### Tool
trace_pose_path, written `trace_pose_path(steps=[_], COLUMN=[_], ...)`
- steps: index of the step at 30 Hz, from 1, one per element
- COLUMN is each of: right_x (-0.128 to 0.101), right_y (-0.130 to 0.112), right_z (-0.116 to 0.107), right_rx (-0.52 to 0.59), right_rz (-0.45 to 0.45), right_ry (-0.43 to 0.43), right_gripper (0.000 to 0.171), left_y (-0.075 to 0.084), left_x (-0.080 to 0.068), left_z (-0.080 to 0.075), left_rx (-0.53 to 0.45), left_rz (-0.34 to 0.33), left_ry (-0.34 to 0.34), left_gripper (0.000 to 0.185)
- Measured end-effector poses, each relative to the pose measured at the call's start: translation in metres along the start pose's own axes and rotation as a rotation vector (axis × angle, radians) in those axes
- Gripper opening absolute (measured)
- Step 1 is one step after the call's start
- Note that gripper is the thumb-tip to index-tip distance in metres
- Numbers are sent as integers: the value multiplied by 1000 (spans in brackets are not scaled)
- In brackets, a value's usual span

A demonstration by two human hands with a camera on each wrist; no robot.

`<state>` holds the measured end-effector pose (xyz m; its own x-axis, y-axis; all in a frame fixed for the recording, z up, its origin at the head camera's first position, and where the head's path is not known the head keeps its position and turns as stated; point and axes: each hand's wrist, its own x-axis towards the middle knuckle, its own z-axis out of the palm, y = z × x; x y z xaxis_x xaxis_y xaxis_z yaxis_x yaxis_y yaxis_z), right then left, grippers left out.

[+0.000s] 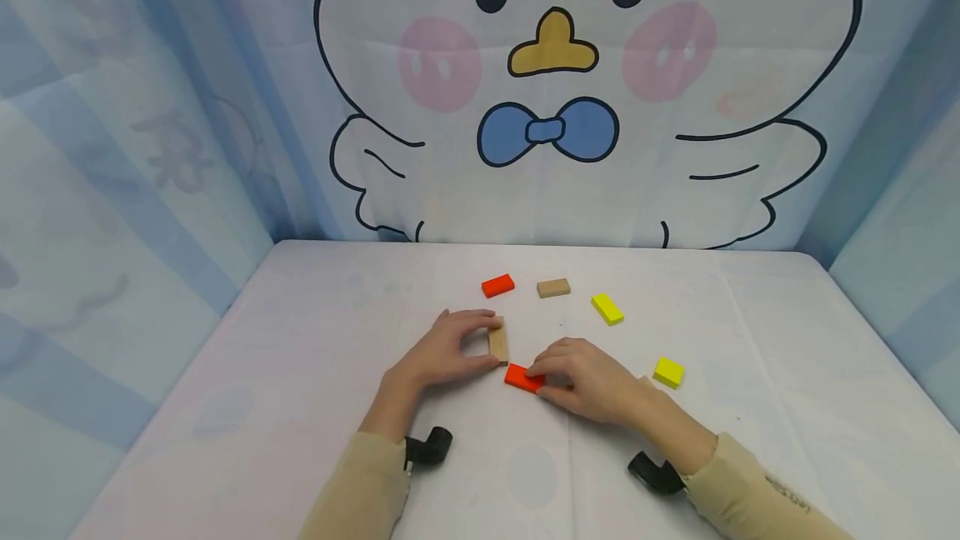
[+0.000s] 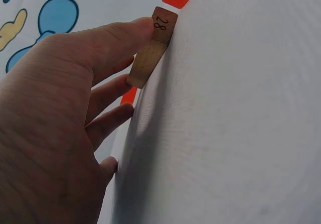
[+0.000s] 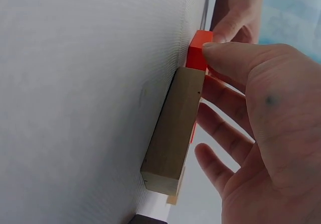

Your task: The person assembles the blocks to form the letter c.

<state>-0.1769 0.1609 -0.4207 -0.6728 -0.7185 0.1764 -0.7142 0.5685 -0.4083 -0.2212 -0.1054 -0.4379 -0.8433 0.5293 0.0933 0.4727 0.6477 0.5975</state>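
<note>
On a white, faintly creased cloth-covered table (image 1: 315,407), two bare hands work side by side near the middle. The left hand (image 1: 442,350) pinches a plain wooden block (image 1: 498,341) — a small, flat rectangle of pale unpainted wood, matte and smooth — with the thumb at its near end and a fingertip on its far end. The left wrist view shows the number 28 inked on the block's end face, just under the thumb. The right hand (image 1: 581,377), at about 4 o'clock from that block, curls its fingers round a glossy orange-red block (image 1: 522,377) of the same flat, domino-like shape; thumb and fingertips pinch it against the cloth. The orange-red block's far corner sits just beside the wooden block's near end — whether they touch I cannot tell.

Farther back lie loose pieces: a second red block (image 1: 498,285) at 12 o'clock from the wooden one, a tan wooden block (image 1: 553,287) at 1 o'clock, and a yellow block (image 1: 607,308) at 2 o'clock. Another yellow block (image 1: 668,372), squarer in look, rests at 3 o'clock beyond the right hand. Both forearms wear soft beige sleeves.
</note>
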Motion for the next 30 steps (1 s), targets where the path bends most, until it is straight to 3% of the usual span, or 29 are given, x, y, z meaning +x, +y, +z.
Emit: trace_pose_path(steps=[13, 30], right_x=[-3, -4], right_y=[1, -3], right_z=[-3, 2], right_rx=[-20, 15], right_rz=[-13, 46], right_ry=[42, 57], right_gripper=[23, 25], left_y=[5, 6], left_x=[7, 9], left_z=[5, 9], left_rx=[-7, 2], left_rz=[26, 17], left_ry=[-18, -33], left_gripper=[54, 54])
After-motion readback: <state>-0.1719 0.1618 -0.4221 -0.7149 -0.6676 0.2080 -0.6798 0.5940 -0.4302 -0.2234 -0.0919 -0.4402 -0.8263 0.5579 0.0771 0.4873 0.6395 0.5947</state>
